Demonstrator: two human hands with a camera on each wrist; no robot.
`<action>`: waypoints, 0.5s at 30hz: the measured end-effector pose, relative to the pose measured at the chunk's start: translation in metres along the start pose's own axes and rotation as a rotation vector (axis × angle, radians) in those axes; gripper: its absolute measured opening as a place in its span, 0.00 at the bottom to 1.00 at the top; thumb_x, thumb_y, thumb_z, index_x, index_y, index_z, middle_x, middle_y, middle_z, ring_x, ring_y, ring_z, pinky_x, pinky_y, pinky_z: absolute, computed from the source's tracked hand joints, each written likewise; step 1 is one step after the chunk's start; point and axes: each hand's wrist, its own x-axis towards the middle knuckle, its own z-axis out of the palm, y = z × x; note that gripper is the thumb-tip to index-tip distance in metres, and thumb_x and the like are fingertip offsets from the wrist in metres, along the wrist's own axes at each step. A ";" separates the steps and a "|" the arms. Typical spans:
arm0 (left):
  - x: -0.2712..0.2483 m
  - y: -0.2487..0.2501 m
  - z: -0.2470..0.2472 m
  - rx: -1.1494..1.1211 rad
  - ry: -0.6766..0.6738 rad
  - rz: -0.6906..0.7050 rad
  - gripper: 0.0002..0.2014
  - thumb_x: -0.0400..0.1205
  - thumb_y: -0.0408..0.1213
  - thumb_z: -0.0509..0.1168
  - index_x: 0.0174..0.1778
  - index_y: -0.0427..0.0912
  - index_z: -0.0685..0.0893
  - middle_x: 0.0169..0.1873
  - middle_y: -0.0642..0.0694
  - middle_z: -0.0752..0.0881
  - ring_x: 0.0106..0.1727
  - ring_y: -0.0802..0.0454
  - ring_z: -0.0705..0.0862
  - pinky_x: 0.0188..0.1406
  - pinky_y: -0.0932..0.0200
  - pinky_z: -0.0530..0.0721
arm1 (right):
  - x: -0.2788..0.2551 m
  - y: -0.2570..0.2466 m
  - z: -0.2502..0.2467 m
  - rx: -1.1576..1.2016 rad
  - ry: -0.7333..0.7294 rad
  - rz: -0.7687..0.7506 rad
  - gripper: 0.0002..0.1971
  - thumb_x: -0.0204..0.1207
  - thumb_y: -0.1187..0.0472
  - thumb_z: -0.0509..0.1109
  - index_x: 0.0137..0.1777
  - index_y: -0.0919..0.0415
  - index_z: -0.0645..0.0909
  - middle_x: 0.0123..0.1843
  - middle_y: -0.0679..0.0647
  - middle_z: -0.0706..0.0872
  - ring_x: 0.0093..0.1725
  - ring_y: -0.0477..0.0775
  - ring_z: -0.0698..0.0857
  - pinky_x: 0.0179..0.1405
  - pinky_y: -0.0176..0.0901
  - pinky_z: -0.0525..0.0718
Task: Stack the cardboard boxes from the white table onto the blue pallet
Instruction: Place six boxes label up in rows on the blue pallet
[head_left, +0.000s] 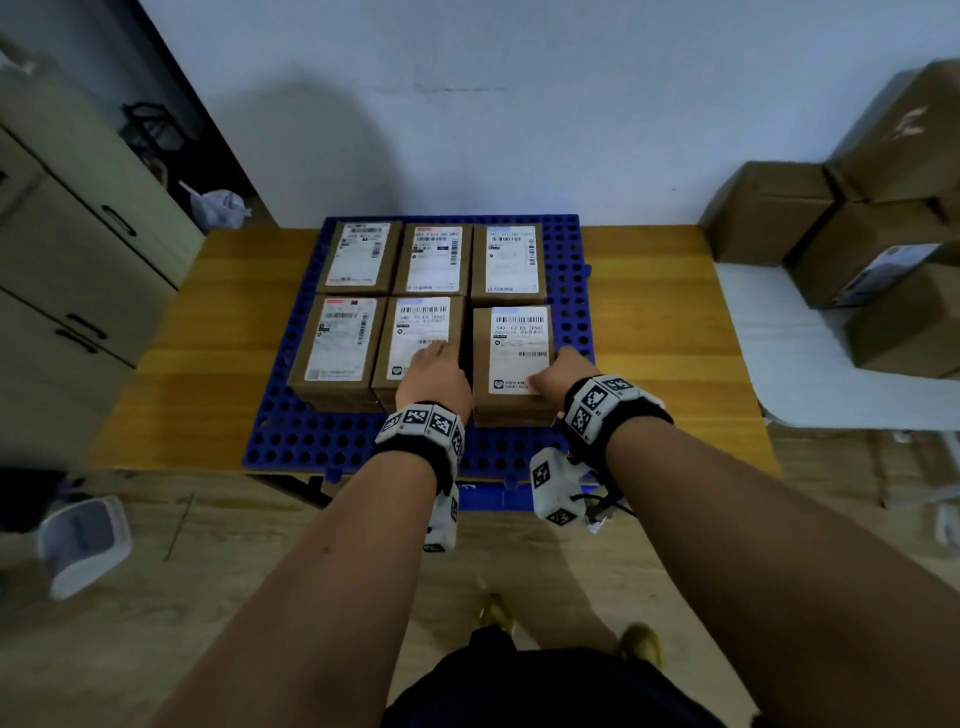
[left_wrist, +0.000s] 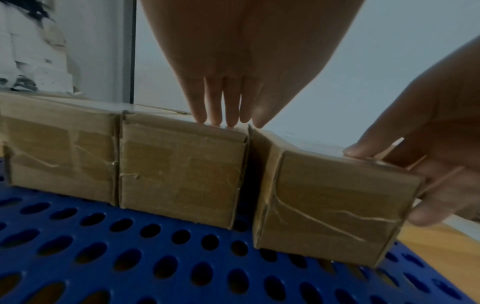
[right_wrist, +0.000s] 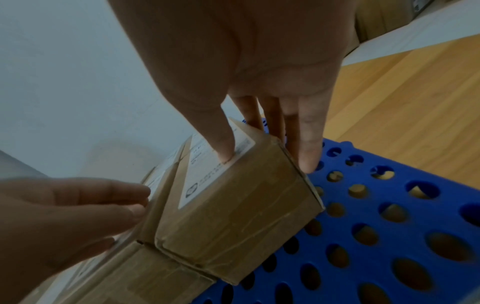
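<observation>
Right now my head view looks down on a wooden tabletop (head_left: 649, 291) that carries the blue pallet (head_left: 291, 441), which covers most of its middle and reaches its near edge. Off the tabletop's right edge stands the white table (head_left: 789, 353), with several cardboard boxes (head_left: 769, 218) piled on it.

On the pallet I count six labelled boxes in two rows of three. The far row sits close together toward the pallet's far edge. In the near row, the left box (head_left: 337, 353) and the middle box (head_left: 415, 348) touch side by side, while the right box (head_left: 511, 358) stands a little apart from the middle one, with a dark gap between them. It sits slightly skewed, its near end closer to me than its neighbours, near the pallet's right edge.

My left hand (head_left: 434, 379) lies on top of the middle box at its near right corner; its fingers (left_wrist: 218, 107) are straight and pressed together, tips on the top edge of the box. My right hand (head_left: 558, 374) holds the right box at its near right corner: the thumb (right_wrist: 221, 139) presses on the label on top and the remaining fingers (right_wrist: 306, 144) reach down the right side wall, pinching that corner.
</observation>
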 end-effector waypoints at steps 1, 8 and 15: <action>0.000 -0.002 0.000 0.027 0.006 0.010 0.22 0.86 0.33 0.55 0.78 0.38 0.68 0.78 0.42 0.68 0.79 0.46 0.65 0.76 0.53 0.67 | 0.001 -0.002 0.001 -0.010 0.012 0.006 0.22 0.80 0.58 0.68 0.70 0.66 0.70 0.64 0.63 0.82 0.60 0.65 0.84 0.52 0.52 0.84; 0.006 -0.014 -0.003 0.202 0.064 0.138 0.14 0.86 0.40 0.58 0.65 0.40 0.79 0.63 0.46 0.80 0.65 0.47 0.77 0.55 0.50 0.81 | 0.010 -0.015 0.008 -0.014 0.084 0.024 0.21 0.79 0.58 0.69 0.68 0.66 0.72 0.63 0.64 0.82 0.60 0.65 0.83 0.46 0.48 0.79; 0.013 -0.014 -0.007 0.280 0.059 0.205 0.15 0.84 0.47 0.60 0.60 0.41 0.81 0.58 0.45 0.80 0.59 0.45 0.80 0.49 0.48 0.84 | 0.012 -0.024 0.009 -0.006 0.104 0.057 0.18 0.77 0.59 0.70 0.64 0.65 0.77 0.60 0.63 0.85 0.57 0.63 0.86 0.44 0.47 0.81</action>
